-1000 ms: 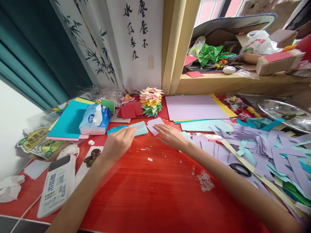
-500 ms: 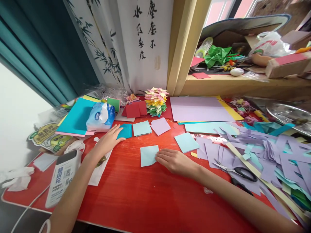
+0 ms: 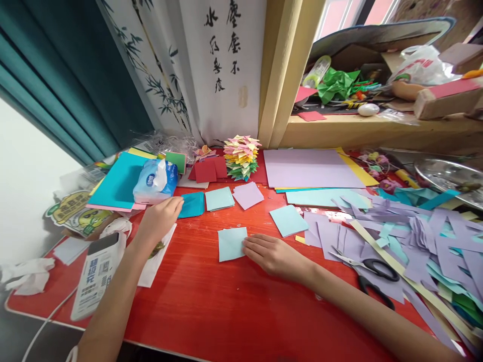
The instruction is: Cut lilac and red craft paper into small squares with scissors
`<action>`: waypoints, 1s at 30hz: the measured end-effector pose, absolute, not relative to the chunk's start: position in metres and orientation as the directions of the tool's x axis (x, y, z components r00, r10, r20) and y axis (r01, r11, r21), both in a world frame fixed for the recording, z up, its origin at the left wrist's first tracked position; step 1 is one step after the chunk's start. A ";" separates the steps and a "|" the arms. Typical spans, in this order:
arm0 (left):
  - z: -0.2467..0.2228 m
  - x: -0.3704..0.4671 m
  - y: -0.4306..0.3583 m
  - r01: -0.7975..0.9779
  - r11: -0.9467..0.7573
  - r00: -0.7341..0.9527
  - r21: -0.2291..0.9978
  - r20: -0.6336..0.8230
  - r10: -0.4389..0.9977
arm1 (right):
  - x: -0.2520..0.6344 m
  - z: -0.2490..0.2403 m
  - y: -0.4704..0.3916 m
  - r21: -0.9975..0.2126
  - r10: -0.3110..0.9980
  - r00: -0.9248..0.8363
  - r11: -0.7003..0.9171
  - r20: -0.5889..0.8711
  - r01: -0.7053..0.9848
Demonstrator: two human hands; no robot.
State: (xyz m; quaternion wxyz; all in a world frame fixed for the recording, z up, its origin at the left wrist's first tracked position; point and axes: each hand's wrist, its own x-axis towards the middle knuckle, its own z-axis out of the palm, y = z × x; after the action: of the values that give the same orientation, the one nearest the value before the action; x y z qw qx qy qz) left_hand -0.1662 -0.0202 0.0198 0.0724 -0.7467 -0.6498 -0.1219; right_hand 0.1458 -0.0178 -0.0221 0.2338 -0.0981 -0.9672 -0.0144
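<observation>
My left hand (image 3: pixel 160 218) is closed, with its fingertips pressed together at the left edge of a stack of teal paper squares (image 3: pixel 192 205). Whether a sheet is between the fingertips is hidden. My right hand (image 3: pixel 271 254) lies palm down on the table, fingers stretched out side by side, their tips touching the right edge of a light blue paper square (image 3: pixel 231 244). Its thumb is out of sight. Behind them lie a pale blue stack of squares (image 3: pixel 219 199) and a lilac stack (image 3: pixel 248 195). Another light blue stack (image 3: pixel 289 220) sits beyond my right hand.
Scissors (image 3: pixel 372 271) lie among lilac paper scraps (image 3: pixel 418 246) on the right of the red table (image 3: pixel 211 311). A tissue pack (image 3: pixel 155 182), a folded-paper tower (image 3: pixel 242 157) and large lilac sheets (image 3: pixel 309 168) stand at the back. A power bank (image 3: pixel 98 276) is at left.
My left hand has drawn back left from the top of the teal stack, and its spread fingers have closed together. My right hand stays at the light blue square.
</observation>
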 end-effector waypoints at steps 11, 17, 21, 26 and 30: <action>-0.004 -0.082 -0.059 0.709 -0.655 0.652 0.262 0.113 0.750 | 0.141 -0.035 -0.026 -0.071 0.377 -0.834 0.921 0.403 0.382; 0.007 -0.161 -0.010 0.970 -0.184 0.189 0.160 -0.017 0.982 | 0.144 -0.039 -0.025 0.018 0.309 -0.847 0.936 0.433 0.350; -0.001 -0.181 0.003 0.976 -0.106 0.129 0.189 -0.116 0.985 | 0.145 -0.040 -0.025 0.025 0.303 -0.848 0.937 0.436 0.347; 0.005 -0.184 0.008 0.957 -0.099 0.146 0.274 -0.155 0.977 | 0.145 -0.039 -0.025 0.016 0.307 -0.837 0.936 0.453 0.352; 0.010 -0.184 0.007 0.948 -0.110 0.155 0.299 -0.132 0.979 | 0.144 -0.039 -0.024 0.006 0.311 -0.830 0.935 0.463 0.354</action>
State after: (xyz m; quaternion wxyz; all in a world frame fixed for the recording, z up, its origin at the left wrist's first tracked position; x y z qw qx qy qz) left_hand -0.1840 0.0067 0.0103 -0.1582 -0.7434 -0.6480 -0.0489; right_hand 0.1440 -0.0242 -0.0393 0.2340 -0.1740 -0.9554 -0.0459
